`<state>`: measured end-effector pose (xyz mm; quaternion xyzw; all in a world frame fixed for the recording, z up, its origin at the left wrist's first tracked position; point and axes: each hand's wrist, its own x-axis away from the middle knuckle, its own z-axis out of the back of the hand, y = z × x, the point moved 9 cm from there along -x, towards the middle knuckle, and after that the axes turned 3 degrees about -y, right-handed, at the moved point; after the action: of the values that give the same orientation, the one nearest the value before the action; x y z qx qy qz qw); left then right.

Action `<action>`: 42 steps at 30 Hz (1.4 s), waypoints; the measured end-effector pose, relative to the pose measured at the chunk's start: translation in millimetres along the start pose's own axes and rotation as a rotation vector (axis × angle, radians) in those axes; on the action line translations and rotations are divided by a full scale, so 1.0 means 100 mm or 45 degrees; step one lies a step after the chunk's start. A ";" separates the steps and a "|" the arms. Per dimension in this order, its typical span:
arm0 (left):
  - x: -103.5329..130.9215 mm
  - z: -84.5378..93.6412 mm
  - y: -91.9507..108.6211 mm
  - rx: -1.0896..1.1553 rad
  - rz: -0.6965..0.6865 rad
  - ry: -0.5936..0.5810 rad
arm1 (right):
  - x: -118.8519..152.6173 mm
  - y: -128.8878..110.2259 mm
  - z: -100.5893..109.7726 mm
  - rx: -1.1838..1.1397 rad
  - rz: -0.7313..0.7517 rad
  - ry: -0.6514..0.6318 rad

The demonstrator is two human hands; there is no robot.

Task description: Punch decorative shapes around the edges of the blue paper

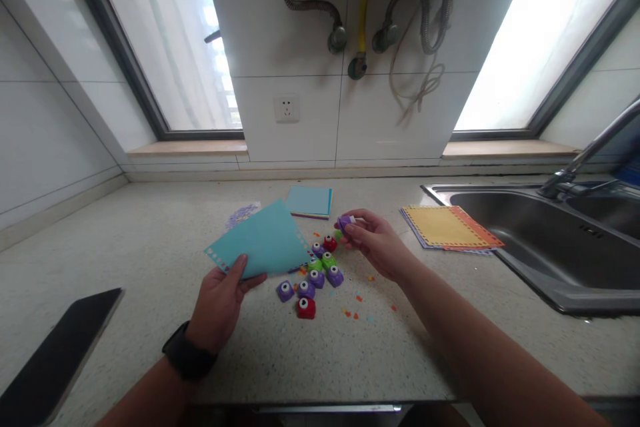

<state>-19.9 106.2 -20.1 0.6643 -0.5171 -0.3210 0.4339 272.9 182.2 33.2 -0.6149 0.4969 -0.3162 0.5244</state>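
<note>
My left hand (226, 293) grips a sheet of light blue paper (263, 240) by its near edge, thumb on top. Rows of small punched holes run along the sheet's left and right edges. Between the fingertips of my right hand (370, 240) is a purple craft punch (345, 221), raised just right of the paper. Below and between the hands lie several more punches: a red punch (306, 307), a purple punch (335, 275) and a green punch (329, 260) among them. The paper partly covers the punches nearest it.
Behind the paper sits a stack of blue sheets (310, 201). Punched yellow and orange sheets (445, 227) lie beside the steel sink (500, 240) at right. Small paper scraps (356, 315) dot the countertop (380, 353). A black flat object (60, 353) rests at far left.
</note>
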 end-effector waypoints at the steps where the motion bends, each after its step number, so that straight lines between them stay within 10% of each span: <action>1: 0.00 0.00 0.01 -0.012 0.001 0.001 | 0.01 -0.01 -0.03 -0.027 0.003 -0.002; 21: 0.05 0.01 -0.02 -0.258 -0.008 -0.026 | 0.08 -0.10 -0.23 0.055 0.175 -0.074; 31: 0.02 0.00 0.00 -0.176 -0.045 -0.031 | 0.00 0.05 0.15 1.593 -0.024 -0.168; 38: 0.01 0.01 -0.02 -0.180 -0.052 -0.020 | 0.05 0.09 0.04 1.647 0.004 -0.451; 42: 0.01 0.01 -0.02 -0.163 -0.036 -0.023 | -0.03 -0.08 0.33 1.659 0.041 -0.218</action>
<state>-19.5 105.2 -22.1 0.6395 -0.4901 -0.3654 0.4662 303.7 195.8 33.0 -0.1870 0.1692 -0.4944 0.8318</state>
